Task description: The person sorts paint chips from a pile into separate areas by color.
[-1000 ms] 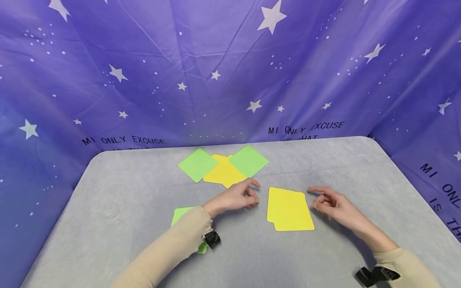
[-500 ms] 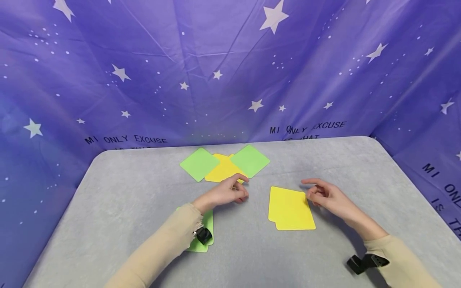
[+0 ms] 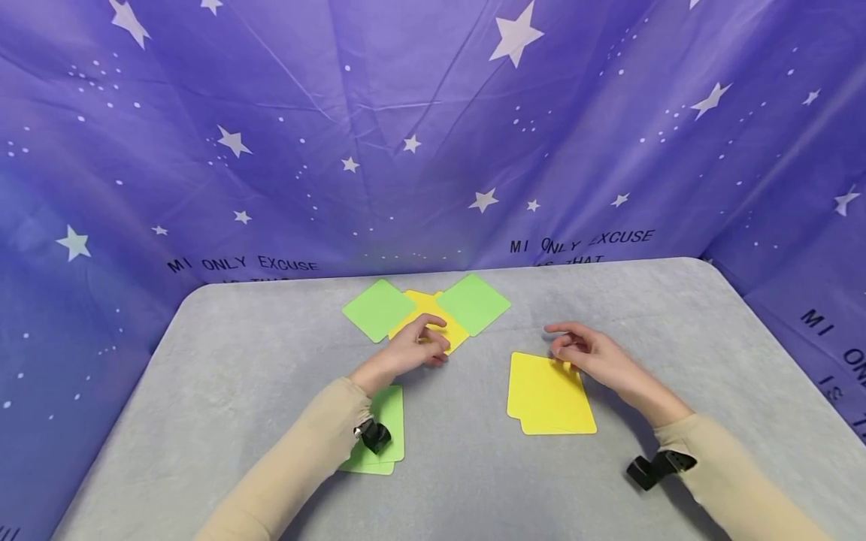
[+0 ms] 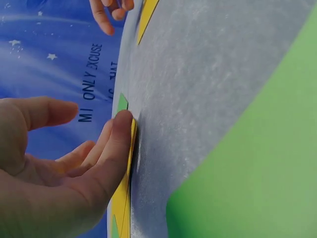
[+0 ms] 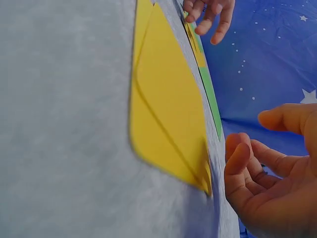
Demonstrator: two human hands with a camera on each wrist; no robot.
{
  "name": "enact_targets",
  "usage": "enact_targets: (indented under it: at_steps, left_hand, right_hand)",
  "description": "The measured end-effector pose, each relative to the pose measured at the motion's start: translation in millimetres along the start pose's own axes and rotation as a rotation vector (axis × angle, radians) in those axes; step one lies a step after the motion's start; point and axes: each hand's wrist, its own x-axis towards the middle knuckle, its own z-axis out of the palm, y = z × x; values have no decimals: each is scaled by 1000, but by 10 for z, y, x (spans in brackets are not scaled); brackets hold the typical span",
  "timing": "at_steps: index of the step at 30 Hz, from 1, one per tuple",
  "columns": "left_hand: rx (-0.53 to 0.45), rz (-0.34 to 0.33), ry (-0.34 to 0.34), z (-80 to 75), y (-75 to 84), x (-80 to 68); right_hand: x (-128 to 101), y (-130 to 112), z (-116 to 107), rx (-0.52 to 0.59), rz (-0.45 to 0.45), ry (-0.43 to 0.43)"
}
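Above the near edge of the yellow cards (image 3: 458, 336) at the back, my left hand (image 3: 406, 349) hovers with loosely bent fingers and nothing in them. A green card lies at each side of that yellow: one green card (image 3: 376, 309) on the left, another green card (image 3: 476, 304) on the right, both overlapping it. My right hand (image 3: 598, 359) hangs over the far right corner of two overlapping yellow cards (image 3: 549, 402); its fingers are loosely bent and hold nothing. The right wrist view shows a gap between its thumb and fingers. Under my left forearm lie overlapping green cards (image 3: 391, 428), partly hidden by the sleeve.
A grey table (image 3: 467, 466) carries all the cards. Behind it and at its sides hangs a purple curtain (image 3: 406, 203) with white stars and printed words. Each wrist has a black strap; the left strap (image 3: 374, 436) is above the green cards.
My left hand has moved left and away from me, from beside the right-hand yellow cards to the back arrangement. My right hand has moved left, over the yellow cards' corner. The cards stay put.
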Motion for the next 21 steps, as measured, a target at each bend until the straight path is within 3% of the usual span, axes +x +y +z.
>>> enact_targets:
  at_steps: [10,21]
  left_hand:
    - [-90,-17,91,9,-13,140]
    - [-195,-34,153,46,-17,197]
  right_hand:
    - [328,-90,151,68,-37,-22]
    - [752,-129,265,14,-129,-8]
